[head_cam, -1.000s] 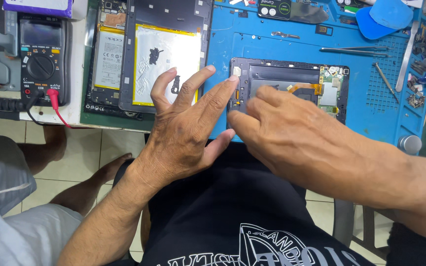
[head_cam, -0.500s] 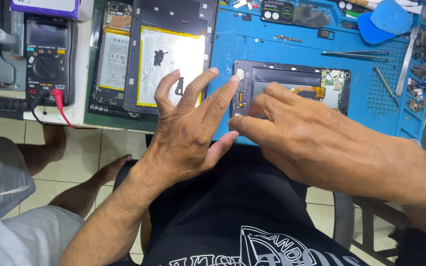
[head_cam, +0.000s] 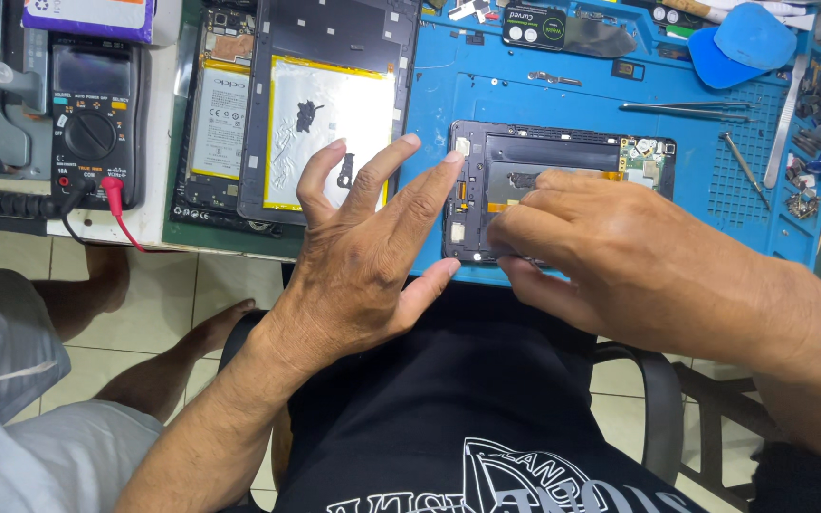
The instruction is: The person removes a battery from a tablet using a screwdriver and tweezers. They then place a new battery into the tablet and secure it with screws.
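The head view looks down on a blue, rubbery work mat (head_cam: 544,95) with a dotted grid patch at its right, and everything below is placed against it. Near the mat's front edge lies an opened tablet frame (head_cam: 563,166), a dark rectangular shell with rounded corners, a matt black inner plate and a green circuit board with an orange flex strip at its right end. The left hand (head_cam: 363,256) has its fingers spread wide and holds nothing; its forefinger tip touches the frame's upper left corner and the thumb reaches the mat's front edge. The right hand (head_cam: 610,252) lies loosely curled over the frame's lower middle, fingertips pressed to its front rim; whether it pinches anything I cannot tell. Off the mat's left edge rests a second opened tablet (head_cam: 330,114), dark-framed, with a shiny silver foil battery edged in yellow, and beside that an open phone (head_cam: 219,123) with a white labelled battery. Farther left stands a black multimeter (head_cam: 94,119) with a round dial and a red plug. On the mat's back edge sit thin steel tweezers (head_cam: 686,108), a dark card with white round spots (head_cam: 539,27), and two blue plastic picks (head_cam: 738,43) at the far right corner
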